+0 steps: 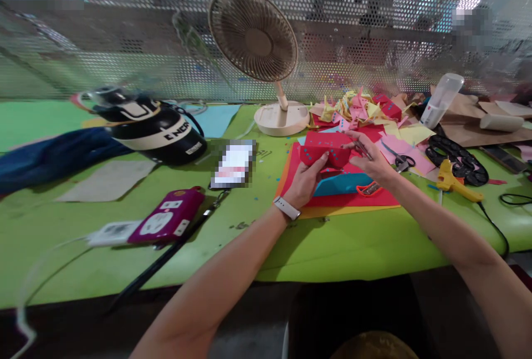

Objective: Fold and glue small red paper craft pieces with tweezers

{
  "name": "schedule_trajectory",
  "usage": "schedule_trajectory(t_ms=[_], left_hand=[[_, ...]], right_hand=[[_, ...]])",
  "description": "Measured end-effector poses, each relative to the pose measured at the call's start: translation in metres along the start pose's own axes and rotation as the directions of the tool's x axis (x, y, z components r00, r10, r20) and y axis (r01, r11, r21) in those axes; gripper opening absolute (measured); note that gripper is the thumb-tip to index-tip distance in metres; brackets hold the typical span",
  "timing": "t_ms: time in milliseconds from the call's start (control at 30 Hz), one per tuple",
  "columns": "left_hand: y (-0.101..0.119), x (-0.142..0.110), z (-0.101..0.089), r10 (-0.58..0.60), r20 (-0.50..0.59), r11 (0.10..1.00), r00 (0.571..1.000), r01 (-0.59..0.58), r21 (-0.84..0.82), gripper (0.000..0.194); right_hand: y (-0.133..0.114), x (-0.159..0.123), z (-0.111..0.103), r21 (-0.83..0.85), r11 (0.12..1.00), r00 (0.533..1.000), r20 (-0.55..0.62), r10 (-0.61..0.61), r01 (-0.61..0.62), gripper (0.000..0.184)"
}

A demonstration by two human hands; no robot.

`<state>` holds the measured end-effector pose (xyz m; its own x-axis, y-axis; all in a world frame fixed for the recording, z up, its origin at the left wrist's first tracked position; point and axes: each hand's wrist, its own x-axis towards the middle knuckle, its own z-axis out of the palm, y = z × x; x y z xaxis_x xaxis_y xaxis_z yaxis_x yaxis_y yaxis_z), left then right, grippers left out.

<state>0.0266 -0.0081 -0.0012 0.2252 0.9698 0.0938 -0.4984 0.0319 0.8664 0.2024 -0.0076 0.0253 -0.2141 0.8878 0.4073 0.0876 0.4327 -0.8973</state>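
Note:
A folded red paper piece (326, 139), box-like and dotted with small blue spots, is gripped by my left hand (306, 180), its thumb on the near face. At the right edge of that piece is my right hand (371, 160), fingers bent around a slim dark stick-like tool (362, 147) whose kind I cannot make out. Beneath both hands lie a blue paper piece (338, 184) and stacked red sheets (376, 199). An orange-handled cutter (369, 188) rests on the stack, and black-handled scissors (402, 160) lie on pink paper just beyond my right hand.
A yellow glue gun (457, 181) with its cord lies right, near a black round tray (457, 159) and clear bottle (443, 101). Crumpled paper scraps (357, 107) and a fan (282, 118) stand behind. Leftward are a phone (233, 164), purple power bank (168, 218) and black flask (166, 140).

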Motion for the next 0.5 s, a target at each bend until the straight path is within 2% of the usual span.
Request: schedule_trajectory(t_ms=[67,167,267,400,500], left_hand=[[0.002,0.000,0.001,0.005,-0.009,1.000,1.000,-0.005,-0.005,0.037],[0.004,-0.001,0.001,0.022,-0.033,0.999,0.999,-0.023,-0.032,0.036],[0.005,0.000,0.001,0.039,-0.056,0.997,0.998,-0.043,-0.065,0.033],[0.007,0.002,0.000,0.065,-0.086,0.995,0.994,-0.070,-0.064,0.032],[0.007,0.004,-0.001,0.072,-0.112,0.994,0.991,-0.081,-0.078,0.032]], right_hand=[[-0.005,0.000,0.000,-0.013,0.999,0.995,-0.091,-0.039,0.038,0.049],[-0.012,0.002,-0.001,-0.003,0.995,0.955,-0.283,-0.094,0.097,0.038],[-0.017,0.004,-0.002,0.110,0.990,0.916,-0.399,-0.036,0.087,0.038],[-0.020,0.004,-0.001,0.234,0.972,0.925,-0.361,0.118,-0.032,0.045],[-0.020,0.002,0.001,0.269,0.961,0.933,-0.322,0.157,-0.069,0.036]])
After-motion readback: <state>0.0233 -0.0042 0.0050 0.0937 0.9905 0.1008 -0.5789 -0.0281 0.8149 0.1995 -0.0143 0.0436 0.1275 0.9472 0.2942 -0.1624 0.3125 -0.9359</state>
